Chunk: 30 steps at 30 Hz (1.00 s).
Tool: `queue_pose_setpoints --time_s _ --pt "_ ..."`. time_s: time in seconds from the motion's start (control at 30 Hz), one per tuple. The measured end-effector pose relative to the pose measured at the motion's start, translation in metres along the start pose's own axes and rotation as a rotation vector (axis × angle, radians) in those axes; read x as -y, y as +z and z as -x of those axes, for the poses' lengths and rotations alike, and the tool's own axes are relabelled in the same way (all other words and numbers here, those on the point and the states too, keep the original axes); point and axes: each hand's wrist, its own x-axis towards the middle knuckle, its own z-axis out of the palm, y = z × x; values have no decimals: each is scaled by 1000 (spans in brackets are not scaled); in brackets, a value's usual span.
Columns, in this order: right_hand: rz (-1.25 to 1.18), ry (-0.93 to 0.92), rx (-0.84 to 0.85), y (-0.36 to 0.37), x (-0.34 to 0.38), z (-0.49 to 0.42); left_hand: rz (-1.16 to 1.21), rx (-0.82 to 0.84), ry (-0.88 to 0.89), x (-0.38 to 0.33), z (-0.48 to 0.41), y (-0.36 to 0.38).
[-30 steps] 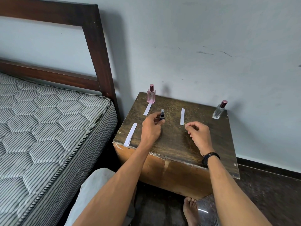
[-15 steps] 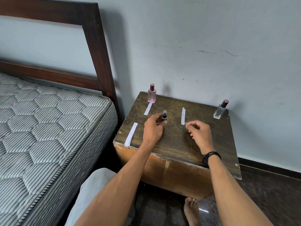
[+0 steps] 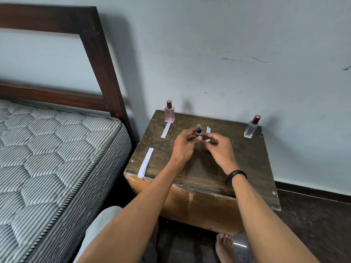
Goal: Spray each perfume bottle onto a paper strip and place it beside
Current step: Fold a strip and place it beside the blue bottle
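Shifted leftward since before, the right hand (image 3: 218,147) curls just beside the small dark bottle (image 3: 199,130), over a paper strip (image 3: 208,129), its hold impossible to tell, while the left hand (image 3: 185,147) grips that bottle upright above the table's (image 3: 247,158) middle, nearer the back edge

Table (image 3: 247,158): wood, dark stained top, matt, worn and scuffed; front face paler, rough board, chipped edges. Pink bottle (image 3: 169,114) at the table's back left corner: clear glossy glass, shiny metallic cap. Clear bottle (image 3: 251,130) at the table's back right corner: same glass, same cap. Small dark bottle (image 3: 199,130) over the table's middle: slight sheen, material unclear. Paper strips (image 3: 145,162) on the table: white, matt. Mattress (image 3: 57,149) left of the table: quilted striped cloth. Bed frame (image 3: 98,54) left of the table: smooth dark wood. Wall (image 3: 228,44) behind the table: matt paint, scuffed.
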Motion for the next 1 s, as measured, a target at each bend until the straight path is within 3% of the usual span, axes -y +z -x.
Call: queue_pose_setpoints --time_s 0.4,1.0 --pt "6 -11 -177 -7 -11 -30 -70 27 86 -10 -38 29" --pt "54 56 -330 -1 -25 -59 -1 2 34 10 -81 49"
